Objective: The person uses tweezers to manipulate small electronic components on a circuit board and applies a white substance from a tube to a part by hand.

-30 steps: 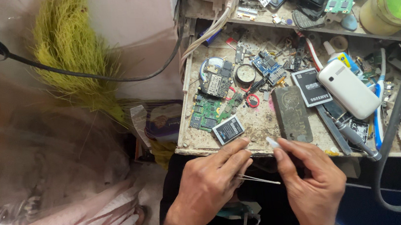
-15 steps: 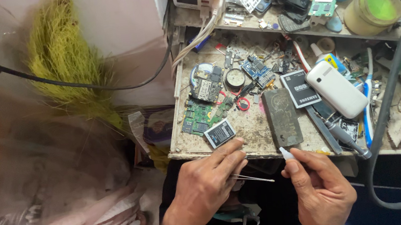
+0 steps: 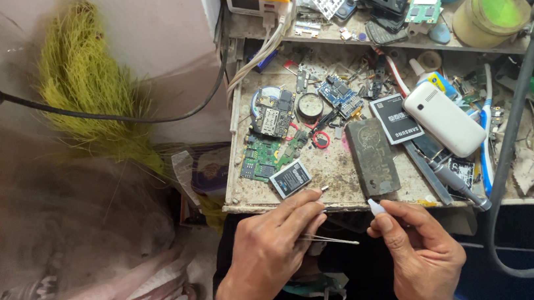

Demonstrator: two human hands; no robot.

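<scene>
Holding tweezers and a small white-tipped tool just off the bench's near edge.

I read this as a pause between pickups: my left hand (image 3: 271, 255) has its grip closed on thin metal tweezers (image 3: 329, 239), tips pointing right, while my right hand (image 3: 420, 253) pinches a small white-tipped tool (image 3: 376, 206) touching the near edge of the bench (image 3: 341, 162). A small dark-faced battery (image 3: 290, 178) lies near the near-left corner, just above my left fingers, with a green circuit board (image 3: 261, 159) behind it and a grey slab (image 3: 372, 157) toward the middle (worn, dusty). As I judge it, any next move calls for steady hands and a fine pinch on something small among the clutter.
</scene>
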